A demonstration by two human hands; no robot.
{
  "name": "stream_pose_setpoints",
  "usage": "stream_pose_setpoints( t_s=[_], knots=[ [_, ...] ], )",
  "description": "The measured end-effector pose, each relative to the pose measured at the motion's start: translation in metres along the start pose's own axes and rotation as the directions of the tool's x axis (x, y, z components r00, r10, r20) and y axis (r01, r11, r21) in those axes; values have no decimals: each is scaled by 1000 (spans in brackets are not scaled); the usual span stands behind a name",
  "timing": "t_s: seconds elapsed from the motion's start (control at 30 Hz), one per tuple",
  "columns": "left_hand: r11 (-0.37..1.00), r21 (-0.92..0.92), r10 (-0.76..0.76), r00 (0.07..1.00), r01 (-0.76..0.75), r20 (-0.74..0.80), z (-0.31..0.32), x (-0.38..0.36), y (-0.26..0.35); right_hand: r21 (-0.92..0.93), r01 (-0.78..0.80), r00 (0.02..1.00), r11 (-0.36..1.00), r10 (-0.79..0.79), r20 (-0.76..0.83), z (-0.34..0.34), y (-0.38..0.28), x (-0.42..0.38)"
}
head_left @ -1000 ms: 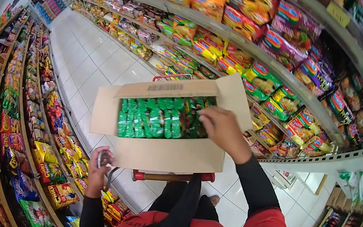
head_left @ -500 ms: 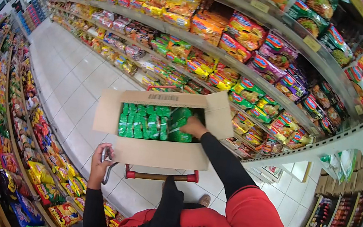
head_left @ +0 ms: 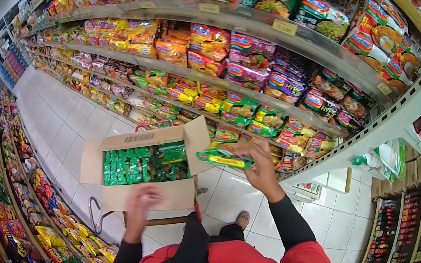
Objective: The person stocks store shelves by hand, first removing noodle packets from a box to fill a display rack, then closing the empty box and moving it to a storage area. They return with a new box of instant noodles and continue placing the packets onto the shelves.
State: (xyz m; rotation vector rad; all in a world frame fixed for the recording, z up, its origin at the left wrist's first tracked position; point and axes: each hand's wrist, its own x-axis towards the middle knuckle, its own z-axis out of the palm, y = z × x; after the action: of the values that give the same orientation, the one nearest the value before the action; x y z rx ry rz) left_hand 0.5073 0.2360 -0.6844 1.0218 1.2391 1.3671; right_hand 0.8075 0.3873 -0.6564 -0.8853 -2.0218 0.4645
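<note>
My right hand is closed on a green noodle packet, held in the air between the open box and the shelf. My left hand is over the near flap of the cardboard box; its fingers are smeared by motion. Inside the box stand rows of green packets, with some lying flatter at the right end. The box rests on a cart with a brown and red handle.
Shelves of noodle packets rise ahead. Snack bags fill a low rack at the left, and bottles stand at the right. Pale tiled floor runs along the aisle. A bent metal rod is left of the cart.
My right hand has come out of the box with a green packet. My left hand has left the metal rod and moved right to the box's near flap. The view has turned right.
</note>
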Motion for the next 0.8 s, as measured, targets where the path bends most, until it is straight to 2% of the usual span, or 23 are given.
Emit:
stream_pose_setpoints(
  t_s=[0.03,0.07,0.13,0.2,0.23,0.3,0.37,0.4,0.43,0.47,0.53,0.6,0.67,0.73,0.8],
  knots=[
    [956,-154,-212,950,251,229,35,18,-4,-18,-5,997,1000,4,-71,-11,9,-14],
    [901,-242,-239,876,361,419,73,33,-9,-16,0,998,1000,-1,-68,-20,18,-26],
    [659,-488,-272,786,573,556,136,63,-36,10,35,990,999,-33,-139,-33,40,-49],
    [698,-462,-318,815,547,485,181,92,-68,80,-1,995,997,10,-103,-38,67,-71],
    [736,-427,-355,837,525,418,197,106,-84,13,6,995,1000,-4,-98,-43,77,-76],
    [743,-441,-347,853,504,390,220,133,-113,-130,-8,999,991,3,-37,-57,100,-79],
    [754,-439,-345,864,488,367,238,158,-135,-169,-72,995,983,60,-75,-67,127,-82],
    [822,-432,-250,917,371,311,247,170,-144,-213,-139,986,967,115,-121,-68,140,-83],
    [874,-417,-150,955,250,257,254,180,-151,2,-272,950,962,269,-162,-67,150,-82],
    [872,-413,-165,953,261,255,259,192,-157,9,-283,947,959,281,-155,-60,168,-82],
    [899,-395,-76,955,190,286,268,215,-165,303,-435,871,848,481,-97,-44,203,-76],
    [907,-348,-140,948,238,285,273,231,-170,325,-496,835,805,545,-76,-32,220,-72],
    [920,-293,-166,935,262,315,272,245,-173,687,-517,715,511,699,18,-21,233,-70],
    [922,-282,-174,934,266,313,272,250,-170,676,-548,681,493,732,18,-16,230,-66],
    [926,-303,-158,960,226,232,274,251,-167,750,-481,669,455,743,-22,-8,230,-65]
  ],
)
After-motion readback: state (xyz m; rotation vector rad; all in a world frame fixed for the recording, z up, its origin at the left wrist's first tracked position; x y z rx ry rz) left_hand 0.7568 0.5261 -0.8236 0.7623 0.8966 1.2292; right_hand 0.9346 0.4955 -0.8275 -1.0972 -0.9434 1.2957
